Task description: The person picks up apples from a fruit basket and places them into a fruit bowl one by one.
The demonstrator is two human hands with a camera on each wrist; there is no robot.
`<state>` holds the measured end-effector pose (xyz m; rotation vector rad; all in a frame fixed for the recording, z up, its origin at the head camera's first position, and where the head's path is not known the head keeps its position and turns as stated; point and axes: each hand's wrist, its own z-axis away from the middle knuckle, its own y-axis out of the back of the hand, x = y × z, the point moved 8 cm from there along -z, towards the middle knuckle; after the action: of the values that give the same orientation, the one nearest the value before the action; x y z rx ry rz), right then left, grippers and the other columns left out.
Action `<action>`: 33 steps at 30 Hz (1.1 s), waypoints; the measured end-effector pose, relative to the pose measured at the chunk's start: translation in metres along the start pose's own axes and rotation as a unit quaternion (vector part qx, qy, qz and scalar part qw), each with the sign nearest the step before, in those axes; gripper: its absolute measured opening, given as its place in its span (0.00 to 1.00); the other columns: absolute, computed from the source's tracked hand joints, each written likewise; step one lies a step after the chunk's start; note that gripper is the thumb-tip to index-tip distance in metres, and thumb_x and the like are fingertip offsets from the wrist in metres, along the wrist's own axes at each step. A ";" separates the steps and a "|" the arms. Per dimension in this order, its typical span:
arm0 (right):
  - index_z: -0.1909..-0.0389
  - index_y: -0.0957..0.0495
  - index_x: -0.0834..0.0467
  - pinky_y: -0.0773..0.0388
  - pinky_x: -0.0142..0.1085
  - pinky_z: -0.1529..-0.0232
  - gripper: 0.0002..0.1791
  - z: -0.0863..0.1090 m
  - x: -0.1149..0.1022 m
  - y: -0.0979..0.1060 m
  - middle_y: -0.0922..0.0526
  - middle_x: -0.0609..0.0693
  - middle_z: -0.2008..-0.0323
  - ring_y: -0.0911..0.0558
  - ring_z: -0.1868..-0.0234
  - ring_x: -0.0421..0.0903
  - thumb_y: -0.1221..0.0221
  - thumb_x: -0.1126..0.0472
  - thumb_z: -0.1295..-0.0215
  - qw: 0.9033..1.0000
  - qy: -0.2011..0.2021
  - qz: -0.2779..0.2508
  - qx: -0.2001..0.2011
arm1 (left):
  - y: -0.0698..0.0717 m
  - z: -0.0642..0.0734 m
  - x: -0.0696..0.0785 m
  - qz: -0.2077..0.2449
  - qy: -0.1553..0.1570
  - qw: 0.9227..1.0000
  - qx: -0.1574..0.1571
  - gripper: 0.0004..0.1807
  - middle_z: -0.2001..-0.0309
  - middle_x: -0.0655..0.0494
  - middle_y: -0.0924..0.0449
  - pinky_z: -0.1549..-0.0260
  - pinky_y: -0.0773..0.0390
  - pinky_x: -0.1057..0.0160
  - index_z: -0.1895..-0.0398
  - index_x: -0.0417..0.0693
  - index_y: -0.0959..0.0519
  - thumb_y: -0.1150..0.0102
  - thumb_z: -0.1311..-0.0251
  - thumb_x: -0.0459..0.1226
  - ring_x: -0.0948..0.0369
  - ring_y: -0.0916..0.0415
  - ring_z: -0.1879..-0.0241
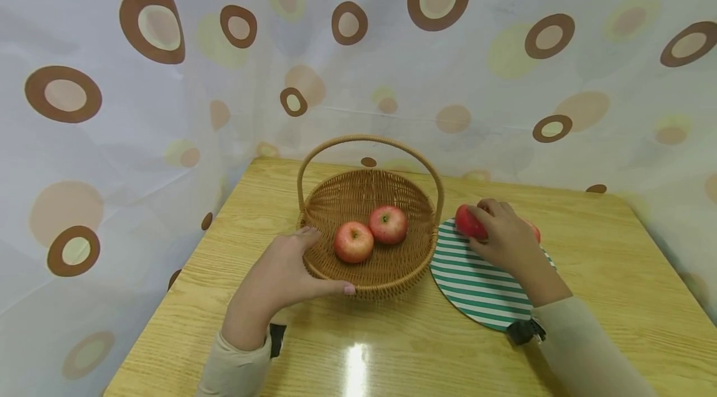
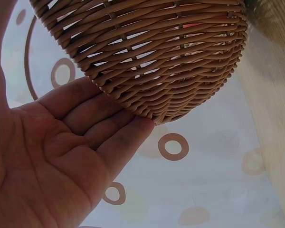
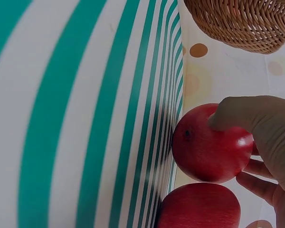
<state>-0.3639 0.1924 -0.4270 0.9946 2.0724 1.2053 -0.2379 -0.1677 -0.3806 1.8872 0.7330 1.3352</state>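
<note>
A brown wicker basket (image 1: 372, 185) with a tall arched handle holds two red-yellow apples, a left apple (image 1: 353, 242) and a right apple (image 1: 389, 224). My left hand (image 1: 282, 272) touches the basket's left front side. Its thumb lies along the front rim, and in the left wrist view its nearly straight fingers (image 2: 118, 135) rest against the woven wall. Over a green-and-white striped round mat (image 1: 476, 288), my right hand (image 1: 506, 238) grips a deep red apple (image 3: 204, 147) between thumb and fingers. Another red apple (image 3: 199, 206) sits beside it, mostly hidden by the hand in the head view.
Everything stands on a light wooden table (image 1: 605, 297). A pale sheet (image 1: 381, 73) with brown and yellow circles hangs behind the table and along its left side. The mat lies just right of the basket, whose handle arches above the rim.
</note>
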 end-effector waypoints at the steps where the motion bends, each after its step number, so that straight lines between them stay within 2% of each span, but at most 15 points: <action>1: 0.37 0.19 0.62 0.14 0.63 0.53 0.34 0.000 -0.001 0.000 0.19 0.65 0.45 0.21 0.44 0.66 0.22 0.61 0.47 1.000 0.002 0.001 0.002 | 0.000 0.000 0.000 0.000 0.000 1.000 0.000 0.60 0.38 0.48 0.15 0.38 0.17 0.53 0.34 0.41 0.19 0.18 0.67 0.71 0.55 0.16 0.40; 9: 0.40 0.19 0.61 0.14 0.63 0.53 0.35 0.002 -0.006 0.002 0.20 0.64 0.46 0.20 0.45 0.67 0.18 0.63 0.51 1.000 0.006 0.011 -0.001 | 0.000 0.000 -0.002 -0.002 0.003 1.000 -0.001 0.62 0.36 0.45 0.16 0.37 0.18 0.52 0.32 0.40 0.20 0.19 0.67 0.72 0.53 0.18 0.37; 12: 0.41 0.20 0.60 0.14 0.64 0.53 0.35 0.003 -0.007 0.001 0.20 0.64 0.47 0.20 0.45 0.67 0.17 0.65 0.52 1.000 0.002 0.014 -0.008 | 0.000 0.000 -0.002 -0.001 0.001 1.000 0.001 0.62 0.37 0.47 0.16 0.38 0.17 0.53 0.32 0.41 0.20 0.19 0.67 0.73 0.55 0.17 0.38; 16: 0.42 0.21 0.60 0.14 0.64 0.54 0.36 0.005 -0.006 -0.001 0.20 0.64 0.48 0.20 0.46 0.67 0.17 0.67 0.54 1.000 -0.001 0.015 -0.011 | -0.001 0.000 0.000 0.009 -0.008 1.000 0.004 0.51 0.51 0.58 0.12 0.49 0.16 0.59 0.43 0.49 0.17 0.18 0.67 0.72 0.62 0.17 0.55; 19: 0.43 0.22 0.60 0.14 0.64 0.55 0.37 0.006 -0.006 -0.002 0.21 0.64 0.49 0.20 0.47 0.66 0.17 0.68 0.55 1.000 0.003 0.013 -0.005 | -0.001 0.000 0.000 0.014 -0.014 1.000 0.006 0.42 0.63 0.64 0.18 0.58 0.19 0.64 0.54 0.56 0.19 0.18 0.67 0.72 0.64 0.24 0.67; 21: 0.43 0.23 0.59 0.14 0.63 0.56 0.36 0.007 -0.006 -0.003 0.21 0.64 0.49 0.20 0.48 0.65 0.18 0.68 0.55 1.000 0.007 0.011 0.000 | -0.002 -0.001 0.000 0.014 -0.016 1.000 0.007 0.41 0.65 0.65 0.19 0.59 0.20 0.65 0.55 0.58 0.20 0.18 0.67 0.72 0.65 0.25 0.69; 28: 0.43 0.23 0.58 0.13 0.63 0.61 0.33 0.009 -0.005 -0.004 0.22 0.63 0.49 0.21 0.50 0.64 0.21 0.66 0.52 1.000 0.007 0.014 0.002 | -0.001 0.000 -0.001 0.007 -0.006 1.000 0.006 0.50 0.53 0.60 0.14 0.50 0.16 0.60 0.45 0.51 0.17 0.19 0.68 0.73 0.66 0.20 0.60; 33: 0.45 0.21 0.59 0.14 0.61 0.65 0.30 0.010 -0.008 -0.001 0.20 0.63 0.50 0.21 0.51 0.63 0.24 0.68 0.51 1.000 0.008 0.013 0.001 | -0.001 -0.001 -0.002 0.006 -0.004 1.000 0.006 0.51 0.51 0.58 0.13 0.48 0.16 0.59 0.44 0.49 0.17 0.18 0.68 0.72 0.65 0.18 0.57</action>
<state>-0.3519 0.1903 -0.4318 1.0178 2.0792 1.2282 -0.2393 -0.1682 -0.3822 1.9079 0.7281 1.3322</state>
